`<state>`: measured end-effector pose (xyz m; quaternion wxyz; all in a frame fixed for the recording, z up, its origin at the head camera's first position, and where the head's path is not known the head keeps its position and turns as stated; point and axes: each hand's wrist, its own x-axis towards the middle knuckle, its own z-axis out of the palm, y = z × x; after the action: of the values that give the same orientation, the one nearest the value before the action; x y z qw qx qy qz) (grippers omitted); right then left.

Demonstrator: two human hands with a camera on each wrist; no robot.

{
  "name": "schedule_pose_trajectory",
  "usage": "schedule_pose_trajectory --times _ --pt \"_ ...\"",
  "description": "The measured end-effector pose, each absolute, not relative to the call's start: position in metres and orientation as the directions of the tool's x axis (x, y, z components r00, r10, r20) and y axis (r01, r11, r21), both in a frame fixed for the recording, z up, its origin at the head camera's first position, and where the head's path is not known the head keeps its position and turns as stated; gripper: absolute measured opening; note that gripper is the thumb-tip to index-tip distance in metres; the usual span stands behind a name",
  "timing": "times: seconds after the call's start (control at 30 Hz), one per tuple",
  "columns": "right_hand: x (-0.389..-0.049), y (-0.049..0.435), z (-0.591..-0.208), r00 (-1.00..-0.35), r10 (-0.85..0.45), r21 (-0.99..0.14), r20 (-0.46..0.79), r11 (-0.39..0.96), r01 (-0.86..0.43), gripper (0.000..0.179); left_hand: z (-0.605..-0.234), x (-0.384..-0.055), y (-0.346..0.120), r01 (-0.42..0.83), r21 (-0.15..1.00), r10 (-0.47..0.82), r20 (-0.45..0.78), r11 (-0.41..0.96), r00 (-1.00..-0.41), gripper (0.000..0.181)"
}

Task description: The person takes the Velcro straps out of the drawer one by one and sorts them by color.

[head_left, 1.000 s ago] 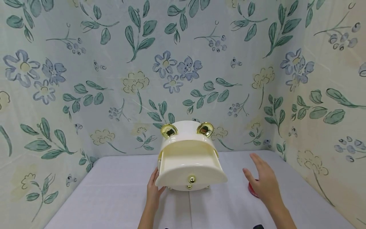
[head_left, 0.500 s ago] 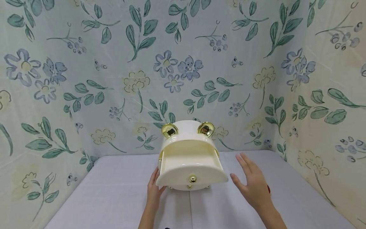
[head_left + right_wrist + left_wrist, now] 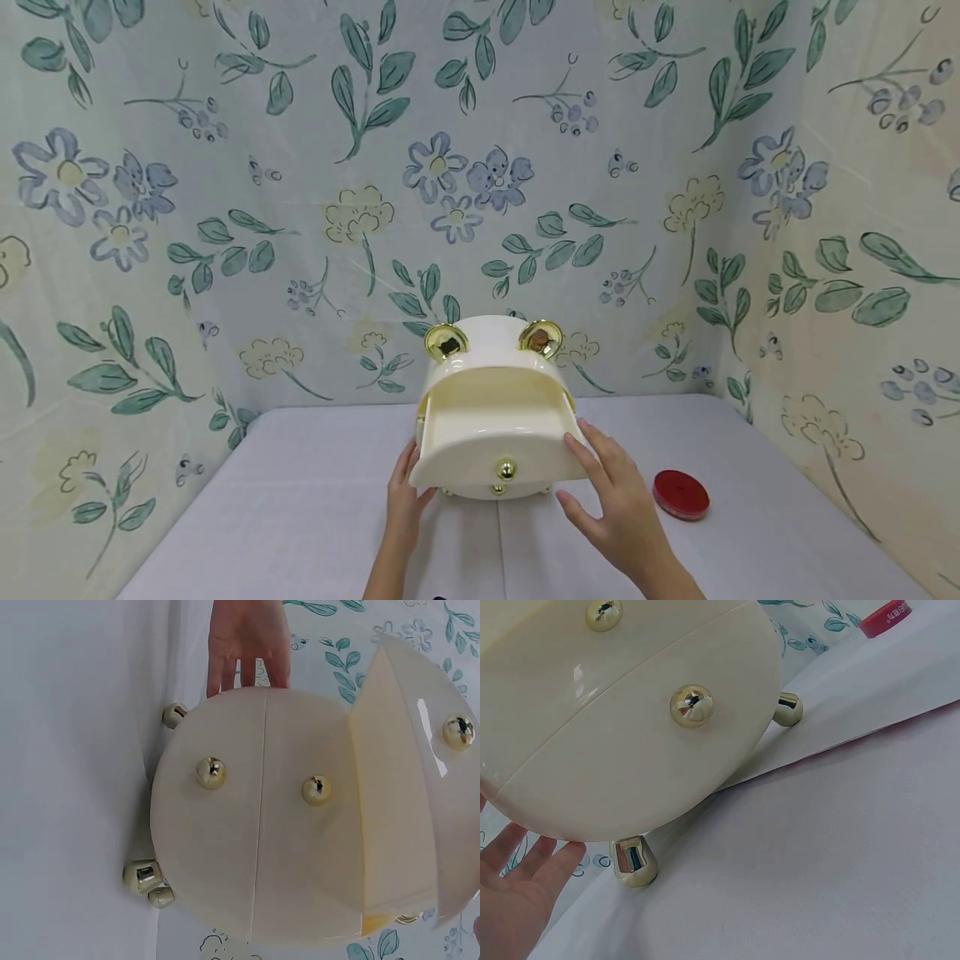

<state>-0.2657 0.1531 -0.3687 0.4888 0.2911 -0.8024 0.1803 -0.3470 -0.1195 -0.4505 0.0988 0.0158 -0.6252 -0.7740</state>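
A cream frog-shaped drawer box [image 3: 487, 333] with gold eyes, knobs and feet stands on the table. Its curved top drawer [image 3: 457, 458] is pulled out, and the part of the interior in view holds nothing. My left hand [image 3: 405, 500] rests against the box's left side, fingers extended along it; the left wrist view shows the fingertips at its lower edge. At the drawer front's right end are the fingertips of my right hand [image 3: 618, 508], with the thumb spread below. The right wrist view catches two lower fronts with gold knobs [image 3: 211, 773] under the drawer.
To the right of my right hand lies a flat round red container [image 3: 681, 495]; white lettering shows on its side in the left wrist view. A white cloth [image 3: 322, 475] covers the table. Floral fabric walls [image 3: 480, 167] enclose the back and sides.
My right hand has moved left, from over the red container to the drawer's right end, uncovering the container. My left hand and the box have stayed in place.
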Motion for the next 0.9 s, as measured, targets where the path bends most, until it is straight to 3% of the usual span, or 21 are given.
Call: schedule_pose_trajectory --times 0.57,0.73,0.9 --pt "-0.272 0.128 -0.393 -0.187 -0.377 0.186 0.907 0.759 -0.624 0.054 -0.451 -0.345 -0.118 0.123 0.972 -0.177 0.087 -0.202 -0.980 0.065" --pt "-0.274 0.122 -0.396 -0.153 -0.407 0.240 0.900 0.759 -0.605 0.053 -0.450 -0.346 -0.118 0.123 0.970 -0.179 0.086 -0.208 -0.980 0.063" --pt "-0.275 0.119 -0.396 -0.165 -0.416 0.251 0.894 0.772 -0.583 0.052 -0.451 -0.349 -0.117 0.130 0.963 -0.183 0.087 -0.236 -0.979 0.063"
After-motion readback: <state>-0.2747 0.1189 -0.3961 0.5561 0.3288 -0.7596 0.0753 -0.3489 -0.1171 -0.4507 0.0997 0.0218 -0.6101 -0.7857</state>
